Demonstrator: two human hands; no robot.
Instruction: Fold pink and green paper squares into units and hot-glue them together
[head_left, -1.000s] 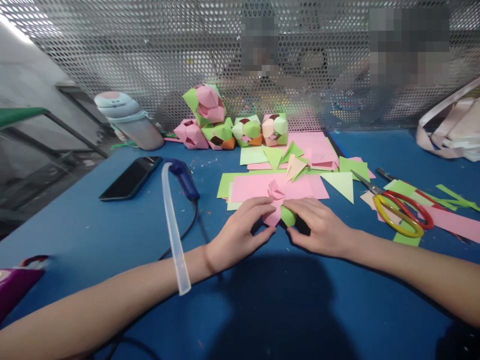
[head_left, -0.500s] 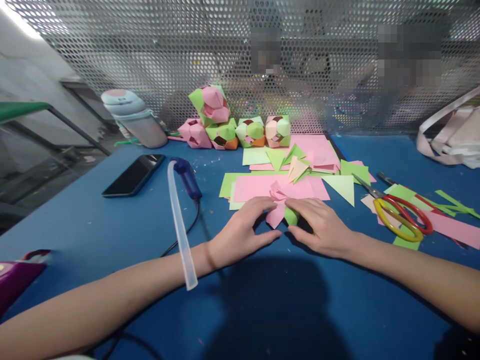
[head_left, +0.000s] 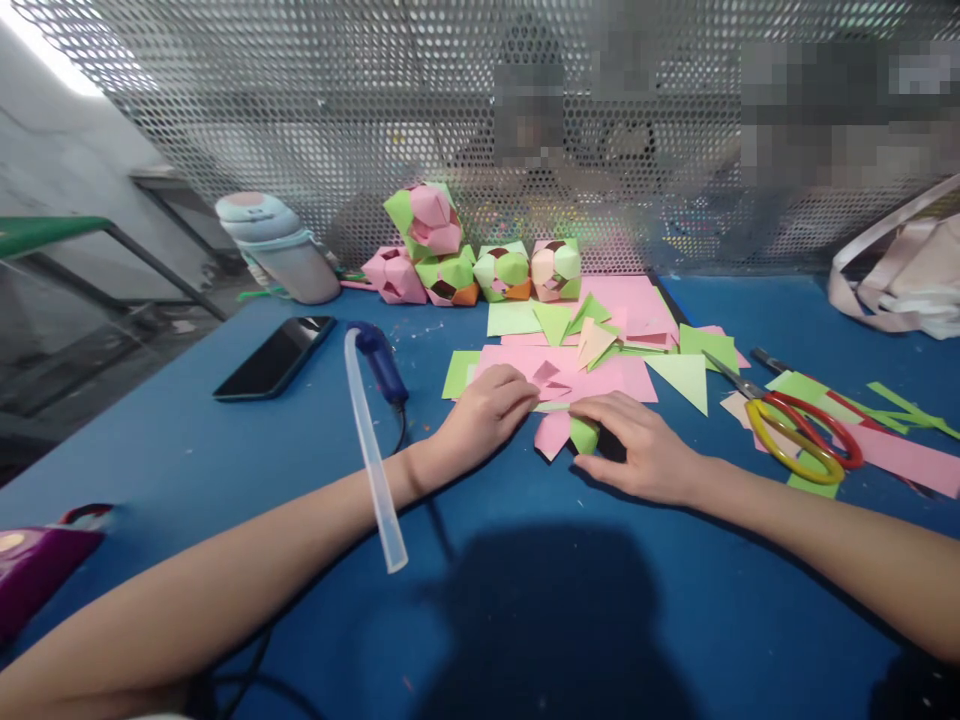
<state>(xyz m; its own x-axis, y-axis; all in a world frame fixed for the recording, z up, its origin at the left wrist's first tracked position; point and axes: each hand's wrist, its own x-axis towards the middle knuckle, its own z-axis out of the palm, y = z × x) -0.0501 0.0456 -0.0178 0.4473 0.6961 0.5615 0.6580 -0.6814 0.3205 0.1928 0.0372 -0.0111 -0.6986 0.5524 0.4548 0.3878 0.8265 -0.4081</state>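
Observation:
A folded pink and green paper piece (head_left: 553, 436) rests on the blue table in front of me. My right hand (head_left: 637, 445) curves around its green side, thumb below and fingers above. My left hand (head_left: 491, 408) is at the upper left, fingers drawn together beside small pink folded flaps (head_left: 551, 380); its fingertips meet the paper there, but what they pinch is partly hidden. Behind the hands lie stacked pink sheets (head_left: 600, 375), with green and peach folded triangles (head_left: 592, 338) on top. A pale green triangle (head_left: 681, 378) is beyond my right hand.
Several finished paper balls (head_left: 501, 272) stand by the perforated metal screen. A blue glue gun (head_left: 381, 365) with a clear stick (head_left: 371, 470) lies left, near a phone (head_left: 276, 358) and bottle (head_left: 289, 255). Scissors (head_left: 799, 435) and paper strips lie right. A purple object (head_left: 45, 570) is lower left.
My left hand has shifted slightly up and its thumb has come off the front, closing toward the fingers. The pink front flap shows more. My right hand stays nearly in place.

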